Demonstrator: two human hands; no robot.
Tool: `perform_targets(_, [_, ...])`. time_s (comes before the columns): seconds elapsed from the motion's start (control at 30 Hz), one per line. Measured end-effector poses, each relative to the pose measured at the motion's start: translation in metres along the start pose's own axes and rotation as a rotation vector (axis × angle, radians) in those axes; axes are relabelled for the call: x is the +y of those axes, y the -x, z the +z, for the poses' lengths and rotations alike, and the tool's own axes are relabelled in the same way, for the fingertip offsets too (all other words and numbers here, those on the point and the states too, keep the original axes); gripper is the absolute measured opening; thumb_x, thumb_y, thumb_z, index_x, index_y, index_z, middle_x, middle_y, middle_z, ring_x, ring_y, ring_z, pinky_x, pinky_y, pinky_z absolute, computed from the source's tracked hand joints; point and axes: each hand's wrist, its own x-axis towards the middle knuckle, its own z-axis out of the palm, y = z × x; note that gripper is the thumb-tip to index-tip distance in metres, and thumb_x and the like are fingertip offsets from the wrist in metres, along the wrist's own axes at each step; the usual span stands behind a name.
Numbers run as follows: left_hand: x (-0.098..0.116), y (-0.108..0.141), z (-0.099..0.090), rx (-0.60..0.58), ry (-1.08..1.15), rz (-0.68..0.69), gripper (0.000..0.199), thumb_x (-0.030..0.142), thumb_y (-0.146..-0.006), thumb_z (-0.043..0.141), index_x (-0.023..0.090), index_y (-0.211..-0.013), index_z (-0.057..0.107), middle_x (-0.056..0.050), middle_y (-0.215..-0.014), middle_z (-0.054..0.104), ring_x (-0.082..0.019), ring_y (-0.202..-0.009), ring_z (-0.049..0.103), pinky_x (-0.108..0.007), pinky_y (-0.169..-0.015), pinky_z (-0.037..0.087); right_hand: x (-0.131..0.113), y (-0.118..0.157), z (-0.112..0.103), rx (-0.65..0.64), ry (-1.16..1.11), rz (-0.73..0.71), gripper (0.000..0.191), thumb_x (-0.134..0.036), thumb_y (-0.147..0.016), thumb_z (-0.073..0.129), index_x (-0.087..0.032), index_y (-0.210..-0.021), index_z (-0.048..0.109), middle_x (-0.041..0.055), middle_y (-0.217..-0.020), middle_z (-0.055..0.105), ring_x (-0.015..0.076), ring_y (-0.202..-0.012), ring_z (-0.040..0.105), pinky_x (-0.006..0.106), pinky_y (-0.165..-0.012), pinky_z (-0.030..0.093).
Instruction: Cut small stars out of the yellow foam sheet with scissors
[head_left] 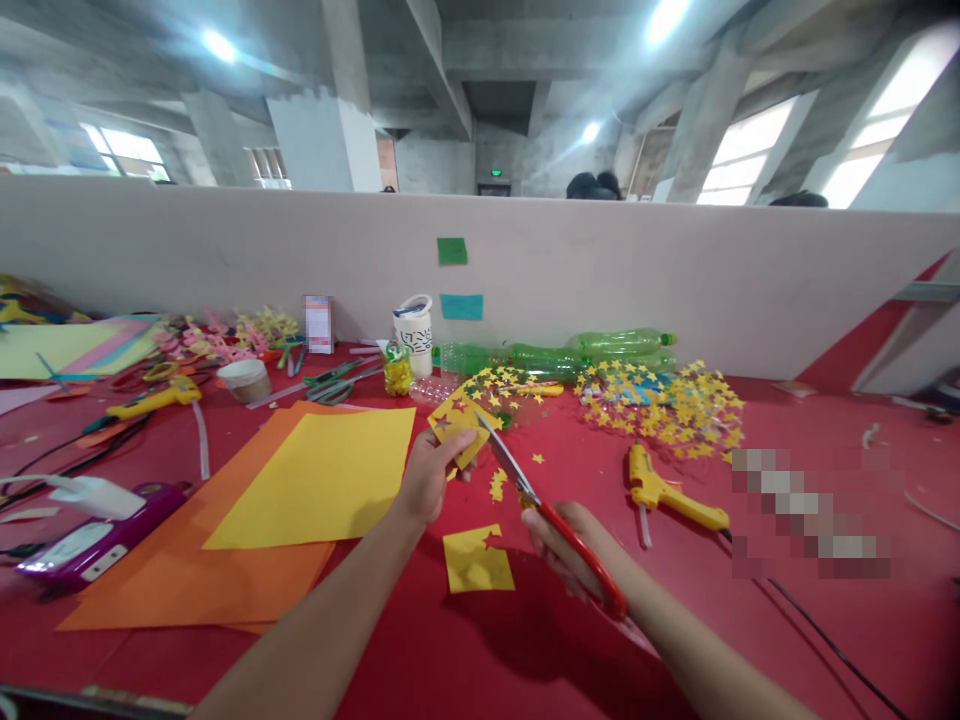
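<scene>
My left hand [429,475] is closed on a small piece of yellow paper [469,450] that has star-shaped holes in it. In my right hand [574,545] are red-handled scissors [559,525], their blades pointing up and left. The blade tips reach the right edge of the held paper; whether they are cutting into it I cannot tell. Below, on the red table [420,640], lies a second yellow paper piece [478,572] with a notch at its top right. Loose yellow star cutouts [497,487] lie between my hands.
Yellow sheets [322,480] overlap orange sheets [172,590] on the left, beside a purple power strip [105,545]. A yellow glue gun [671,490] with a cord lies at right. Star clusters [667,405] and green bottles [547,360] stand before the grey partition [300,240].
</scene>
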Motion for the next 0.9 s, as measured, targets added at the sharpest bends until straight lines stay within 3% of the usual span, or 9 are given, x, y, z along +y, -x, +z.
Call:
perform_targets(0.17, [0.000, -0.002, -0.004, 0.011, 0.076, -0.010, 0.013, 0.026, -0.075, 0.055, 0.014, -0.069, 0.054, 0.002, -0.051, 0.053, -0.007, -0.042, 0.043, -0.018, -0.039, 0.032, -0.004, 0.001, 0.000, 0.038, -0.017, -0.003, 0.042, -0.056, -0.075, 0.046, -0.019, -0.058, 0.036, -0.0096, -0.035, 0.029, 0.0037, -0.025, 0.028, 0.016, -0.027, 0.023])
perform_targets(0.37, [-0.003, 0.007, 0.007, -0.383, -0.038, -0.180, 0.022, 0.033, -0.077, 0.052, 0.013, -0.071, 0.056, -0.001, -0.056, 0.055, -0.010, -0.045, 0.049, -0.022, -0.044, 0.037, -0.004, 0.000, 0.001, 0.074, -0.036, -0.020, 0.042, -0.055, -0.076, 0.044, -0.019, -0.058, 0.036, -0.0096, -0.034, 0.028, 0.0039, -0.025, 0.027, 0.017, -0.029, 0.021])
perform_targets(0.43, [-0.003, 0.010, 0.010, -0.418, -0.105, -0.182, 0.032, 0.038, -0.081, 0.045, 0.013, -0.065, 0.056, -0.001, -0.051, 0.053, -0.010, -0.044, 0.048, -0.023, -0.045, 0.037, -0.003, -0.001, 0.002, 0.062, -0.016, -0.022, 0.041, -0.053, -0.075, 0.047, -0.018, -0.058, 0.037, -0.0094, -0.035, 0.028, 0.0033, -0.026, 0.027, 0.017, -0.029, 0.019])
perform_targets(0.53, [-0.002, 0.010, 0.011, -0.296, -0.143, -0.093, 0.043, 0.042, -0.085, 0.035, 0.013, -0.063, 0.057, 0.000, -0.046, 0.051, -0.010, -0.041, 0.046, -0.023, -0.044, 0.035, -0.001, -0.001, 0.004, 0.071, 0.006, 0.002, 0.040, -0.052, -0.077, 0.046, -0.018, -0.059, 0.037, -0.0093, -0.036, 0.026, 0.0031, -0.027, 0.026, 0.017, -0.029, 0.017])
perform_targets(0.67, [0.001, 0.005, 0.006, -0.066, -0.166, 0.029, 0.036, 0.040, -0.084, 0.040, 0.013, -0.067, 0.058, 0.001, -0.046, 0.051, -0.008, -0.040, 0.045, -0.022, -0.043, 0.033, 0.003, -0.002, 0.004, 0.065, 0.031, 0.018, 0.040, -0.053, -0.078, 0.043, -0.018, -0.060, 0.036, -0.0090, -0.039, 0.027, 0.0032, -0.028, 0.027, 0.017, -0.029, 0.018])
perform_targets(0.9, [0.003, 0.001, 0.006, 0.022, -0.102, 0.101, 0.022, 0.031, -0.080, 0.049, 0.014, -0.067, 0.054, 0.003, -0.048, 0.051, -0.007, -0.040, 0.044, -0.021, -0.043, 0.033, 0.009, -0.005, 0.002, 0.029, 0.049, 0.009, 0.045, -0.058, -0.076, 0.044, -0.018, -0.058, 0.035, -0.0080, -0.040, 0.029, 0.0038, -0.029, 0.030, 0.016, -0.029, 0.020])
